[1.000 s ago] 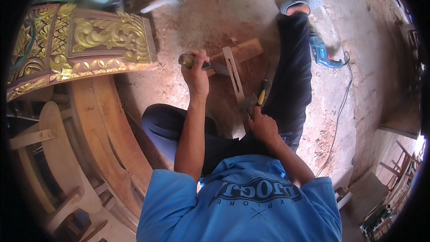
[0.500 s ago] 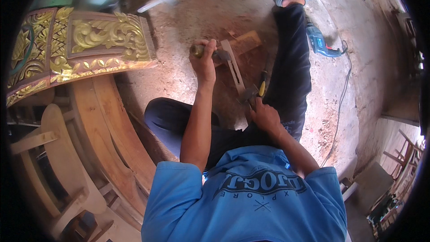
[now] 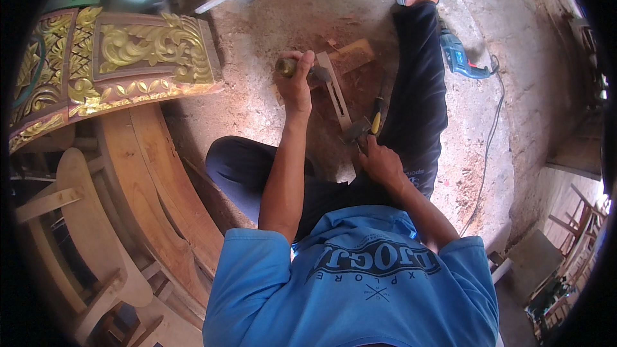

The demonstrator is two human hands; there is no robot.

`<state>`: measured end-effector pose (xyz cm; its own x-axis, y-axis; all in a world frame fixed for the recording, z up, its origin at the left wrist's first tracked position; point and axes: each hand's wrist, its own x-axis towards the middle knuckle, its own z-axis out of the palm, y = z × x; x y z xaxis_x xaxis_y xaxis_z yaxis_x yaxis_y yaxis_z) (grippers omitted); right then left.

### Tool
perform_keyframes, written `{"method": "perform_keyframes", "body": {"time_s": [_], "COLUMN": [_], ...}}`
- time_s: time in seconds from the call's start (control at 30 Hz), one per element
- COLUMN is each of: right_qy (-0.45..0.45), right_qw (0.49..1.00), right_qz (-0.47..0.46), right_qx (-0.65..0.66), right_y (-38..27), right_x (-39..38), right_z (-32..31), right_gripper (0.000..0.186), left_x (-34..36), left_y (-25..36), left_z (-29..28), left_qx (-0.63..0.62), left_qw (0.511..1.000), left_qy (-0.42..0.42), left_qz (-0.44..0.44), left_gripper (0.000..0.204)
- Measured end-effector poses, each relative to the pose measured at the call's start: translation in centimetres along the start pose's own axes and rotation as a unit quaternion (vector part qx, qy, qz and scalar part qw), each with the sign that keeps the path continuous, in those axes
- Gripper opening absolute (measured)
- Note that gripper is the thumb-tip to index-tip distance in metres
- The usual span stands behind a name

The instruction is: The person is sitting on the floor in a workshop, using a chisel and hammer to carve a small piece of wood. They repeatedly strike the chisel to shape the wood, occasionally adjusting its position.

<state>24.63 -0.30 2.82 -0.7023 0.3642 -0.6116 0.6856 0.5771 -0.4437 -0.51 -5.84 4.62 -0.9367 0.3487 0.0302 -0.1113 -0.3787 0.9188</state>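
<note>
My left hand [image 3: 298,90] is closed around a tool with a rounded olive-brown handle [image 3: 285,67]. Its dark metal end [image 3: 319,76] sits against or just over a narrow pale wooden strip [image 3: 333,90] with a long slot cut in it; I cannot tell its exact kind. In my right hand [image 3: 383,164], near the strip's lower end, is what looks like a hammer [image 3: 355,132], its dark head toward the strip and its handle mostly hidden by the fingers. Beside that head lies a yellow-and-black handled hand tool [image 3: 376,115]. A wooden block [image 3: 353,57] lies under or behind the strip.
My outstretched right leg [image 3: 418,83] bounds the work on the right; a blue power drill [image 3: 459,58] with a trailing cord lies beyond it. At left stand a gold-carved panel [image 3: 151,51], curved wooden boards [image 3: 144,160] and pale wooden frames [image 3: 83,186]. Shavings litter the floor.
My left hand and its tool have shifted very slightly to the right. The right hand keeps its hold, and the strip stays almost in place.
</note>
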Motion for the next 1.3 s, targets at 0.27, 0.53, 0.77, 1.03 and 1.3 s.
{"method": "perform_keyframes", "body": {"time_s": [0.27,0.53,0.77,1.03,1.3], "right_qy": [-0.013,-0.007,0.0,0.008,0.004], "right_qw": [1.0,1.0,1.0,1.0,1.0], "right_qz": [0.007,-0.001,-0.005,-0.013,-0.009], "right_qx": [0.006,0.0,-0.006,-0.003,0.002], "right_y": [-0.1,-0.2,-0.11,0.12,0.14], "right_x": [-0.01,-0.08,-0.08,0.02,0.15], "right_z": [-0.28,-0.33,-0.12,0.12,0.19], "right_gripper": [0.043,0.041,0.042,0.043,0.044], "left_x": [-0.24,-0.17,-0.05,-0.12,-0.01], "left_y": [-0.01,-0.14,-0.42,-0.36,-0.66], "left_z": [0.45,0.18,-0.12,-0.01,-0.11], "left_qx": [-0.018,0.006,0.032,0.02,0.003], "left_qw": [1.0,1.0,0.999,1.0,1.0], "left_qy": [0.0,0.004,0.015,0.017,0.013], "left_qz": [-0.003,0.004,0.009,-0.006,0.015], "left_gripper": [0.018,0.019,0.019,0.015,0.018]}}
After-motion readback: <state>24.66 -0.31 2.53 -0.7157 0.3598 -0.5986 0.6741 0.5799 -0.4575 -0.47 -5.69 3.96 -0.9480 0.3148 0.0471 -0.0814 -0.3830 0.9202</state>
